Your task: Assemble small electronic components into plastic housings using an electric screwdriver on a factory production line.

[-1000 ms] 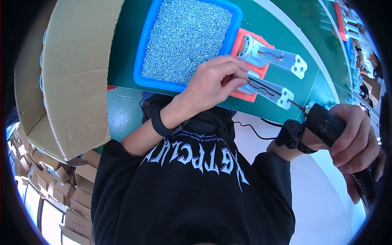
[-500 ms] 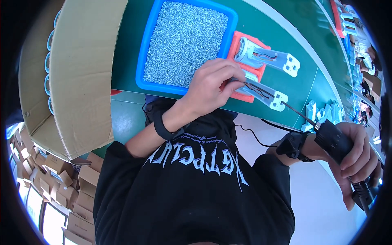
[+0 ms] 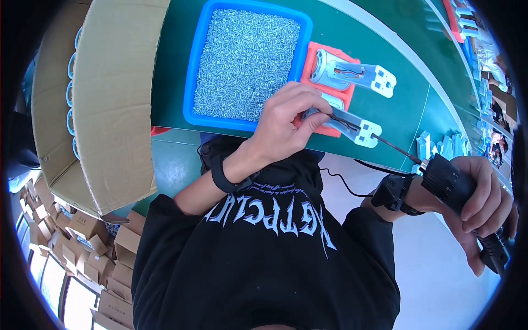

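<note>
The right hand (image 3: 484, 195) is wrapping its grip round a black power screwdriver (image 3: 448, 181), whose long thin shaft (image 3: 396, 147) is running into the white end of the nearer housing (image 3: 365, 134). The left hand (image 3: 287, 118) is bringing thumb and forefinger together beside the wires inside that housing, though whether this grip is holding anything cannot be told. Both that housing and a second housing (image 3: 384, 82) are lying in a coral foam holder (image 3: 308, 66) on the green tabletop (image 3: 407, 110), just beside a blue tray (image 3: 193, 71) containing small silvery pieces (image 3: 247, 66).
</note>
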{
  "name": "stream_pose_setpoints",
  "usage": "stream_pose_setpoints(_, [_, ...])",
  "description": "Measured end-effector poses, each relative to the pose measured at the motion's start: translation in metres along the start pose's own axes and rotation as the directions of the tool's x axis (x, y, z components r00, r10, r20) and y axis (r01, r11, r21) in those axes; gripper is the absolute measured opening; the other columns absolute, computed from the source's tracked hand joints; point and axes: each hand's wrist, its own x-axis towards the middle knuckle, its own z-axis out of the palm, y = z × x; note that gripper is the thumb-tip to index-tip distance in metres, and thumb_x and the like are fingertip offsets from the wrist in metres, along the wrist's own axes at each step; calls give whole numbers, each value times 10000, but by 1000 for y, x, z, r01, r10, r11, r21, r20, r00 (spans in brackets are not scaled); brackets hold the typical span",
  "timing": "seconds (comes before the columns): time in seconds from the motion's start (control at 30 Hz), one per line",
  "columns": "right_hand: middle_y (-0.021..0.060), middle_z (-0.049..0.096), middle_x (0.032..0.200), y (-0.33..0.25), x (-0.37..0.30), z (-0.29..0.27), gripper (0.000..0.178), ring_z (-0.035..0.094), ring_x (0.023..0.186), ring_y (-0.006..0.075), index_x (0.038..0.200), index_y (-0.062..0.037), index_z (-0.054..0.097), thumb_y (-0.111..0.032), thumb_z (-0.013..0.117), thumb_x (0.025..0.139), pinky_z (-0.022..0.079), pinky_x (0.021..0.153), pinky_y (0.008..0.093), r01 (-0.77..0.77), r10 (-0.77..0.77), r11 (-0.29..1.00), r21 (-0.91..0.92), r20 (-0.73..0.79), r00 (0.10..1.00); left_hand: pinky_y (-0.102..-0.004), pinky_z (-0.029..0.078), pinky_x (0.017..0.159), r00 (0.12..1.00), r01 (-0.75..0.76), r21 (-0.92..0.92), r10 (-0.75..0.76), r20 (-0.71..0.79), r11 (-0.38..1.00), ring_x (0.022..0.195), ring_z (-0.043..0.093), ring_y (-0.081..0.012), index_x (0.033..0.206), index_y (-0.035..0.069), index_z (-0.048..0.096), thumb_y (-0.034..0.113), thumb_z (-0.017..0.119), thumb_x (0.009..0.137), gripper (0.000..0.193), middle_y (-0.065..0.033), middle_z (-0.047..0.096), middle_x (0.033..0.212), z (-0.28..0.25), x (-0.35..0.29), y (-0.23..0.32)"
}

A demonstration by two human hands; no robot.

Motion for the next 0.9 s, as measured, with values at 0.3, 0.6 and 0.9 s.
stream_pose_setpoints(0.3, [-9, 616, 678, -8, 0, 0, 516, 623, 500, 111, 935, -142, 614, -537, 782, 648, 557, 532, 201, -15, 17, 999, -35, 45, 999, -349, 464, 709, 996, -82, 81, 84, -22, 993, 794, 587, -268, 821, 40, 649, 21, 712, 695, 142, -77, 635, 821, -5, 1, 6])
stream_pose_setpoints(0.6, [34, 605, 708, 6, 4, 7, 377, 627, 532, 145, 793, -69, 572, -355, 798, 694, 570, 527, 240, -195, 208, 978, -76, 269, 940, -362, 466, 701, 960, 34, 639, -203, 193, 768, 819, 528, -260, 831, 67, 662, 68, 713, 694, 146, -47, 552, 840, -53, 5, 10])
stream_pose_setpoints(0.9, [69, 588, 694, -1, -8, -4, 347, 618, 518, 164, 616, -30, 529, -217, 802, 721, 574, 501, 264, -136, 147, 989, -60, 245, 958, -358, 489, 677, 938, 42, 646, -252, 237, 762, 770, 580, -249, 777, 68, 655, 74, 685, 722, 63, -64, 587, 790, -26, 10, 4])
